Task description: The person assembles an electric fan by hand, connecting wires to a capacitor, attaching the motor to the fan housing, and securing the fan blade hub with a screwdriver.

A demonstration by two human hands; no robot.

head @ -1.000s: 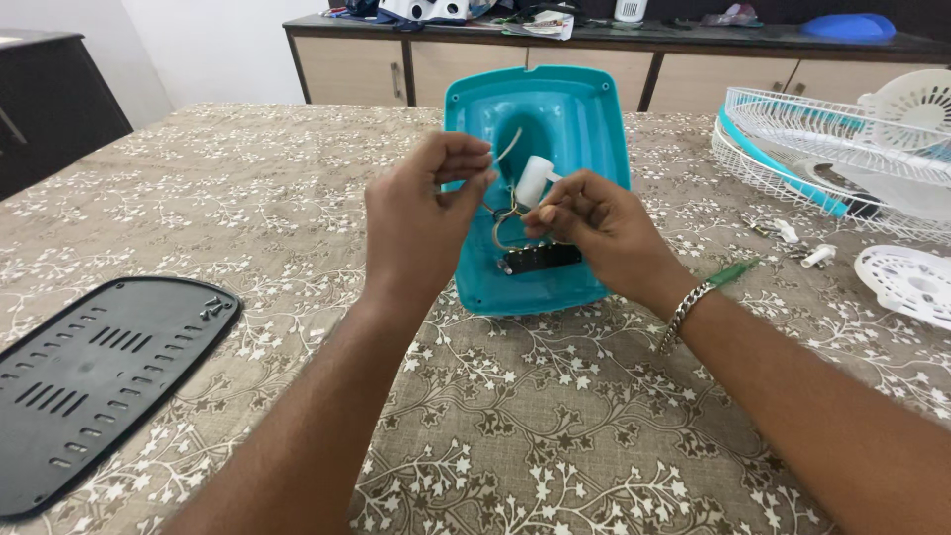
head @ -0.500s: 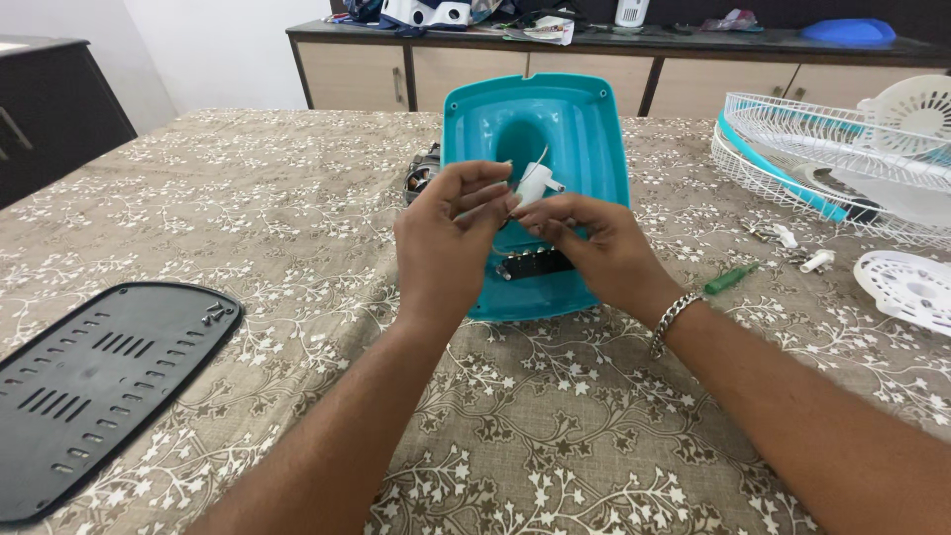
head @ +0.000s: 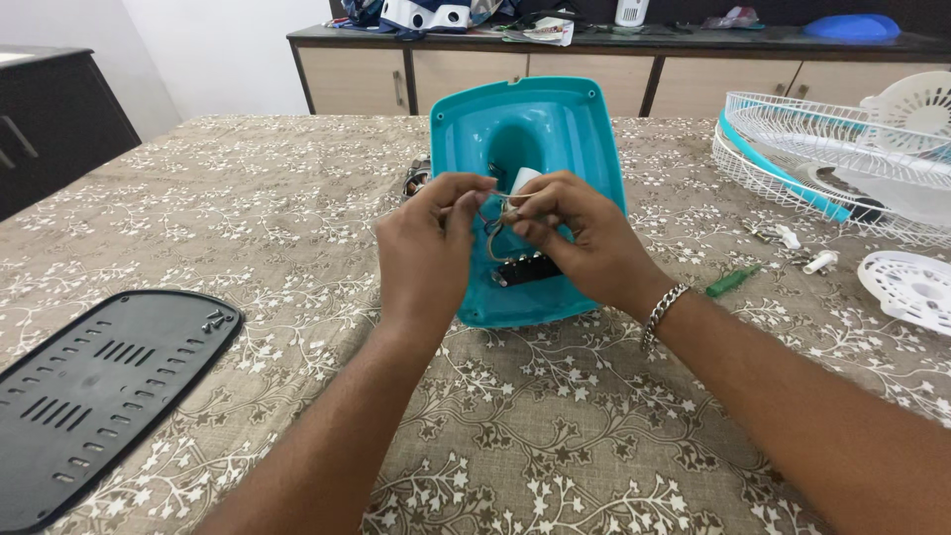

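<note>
Head view, largest first: a table (head: 198,198) under a beige cloth printed with white leaf sprigs fills the frame. At its centre an upturned teal plastic base (head: 575,119), smooth, glossy and round-cornered, shows a hollow inside with a dark switch strip (head: 525,267) near its 6 o'clock edge. At 9 o'clock from the base, well apart, lies a flat black plastic cover (head: 99,386), matt, cut with rows of slots, with a few small screws (head: 213,320) on its upper corner. At 3 o'clock sit white wire fan guards (head: 792,149) with a teal rim, and below them a white round ribbed disc (head: 906,287). Along the far wall at 12 o'clock runs a dark-topped sideboard (head: 475,69) with pale doors.

Both forearms reach in from 6 o'clock and meet over the hollow of the base. The left hand (head: 426,248) has its grip pinched closed, thumb against fingertips, on thin wires (head: 492,228) looping up from the inside. The right hand (head: 584,243), a metal chain bracelet (head: 662,309) at its wrist, curls its grip closed around a small white cylinder part (head: 522,180); only the top of it shows above the fingers. The hands hide the middle of the hollow.

A small green screwdriver (head: 731,280) lies on the cloth at 3 o'clock of the right wrist, and little white plastic pieces (head: 817,262) lie just beyond it.
</note>
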